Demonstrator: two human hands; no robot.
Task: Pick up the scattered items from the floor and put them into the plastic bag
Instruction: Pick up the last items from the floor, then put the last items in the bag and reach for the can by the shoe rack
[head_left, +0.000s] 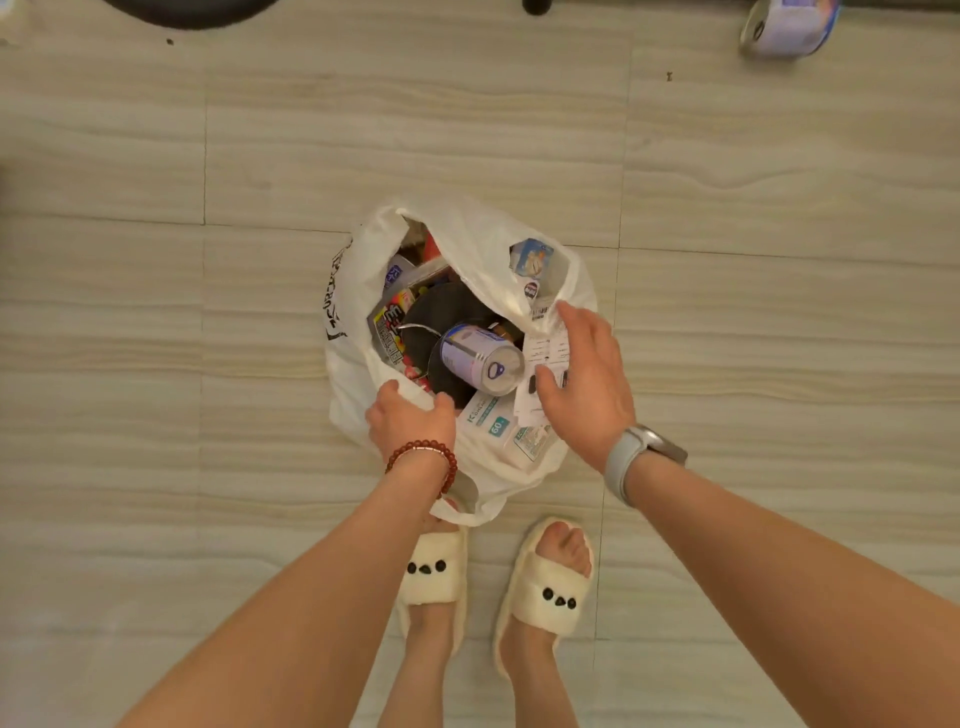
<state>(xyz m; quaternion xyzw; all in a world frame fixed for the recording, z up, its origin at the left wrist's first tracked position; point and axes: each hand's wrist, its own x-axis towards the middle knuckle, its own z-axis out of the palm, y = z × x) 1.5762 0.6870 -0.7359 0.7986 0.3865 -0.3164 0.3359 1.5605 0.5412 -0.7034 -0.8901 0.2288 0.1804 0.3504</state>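
A white plastic bag (353, 291) stands open on the floor in front of my feet. Inside it lie a pale purple can (480, 358) on its side, a colourful snack packet (392, 330), a white box marked 60 (488, 421), a paper receipt (543, 353) and other packets. My left hand (410, 421) grips the bag's near rim. My right hand (584, 384) hovers over the bag's right side with fingers spread, holding nothing. Another pale purple can (789, 26) lies on the floor at the far right.
The floor is pale wood-grain tile (156, 312). A dark round base (192, 10) sits at the top left edge and a dark furniture foot (537, 6) at the top middle. My feet wear cream slippers (545, 587) just behind the bag.
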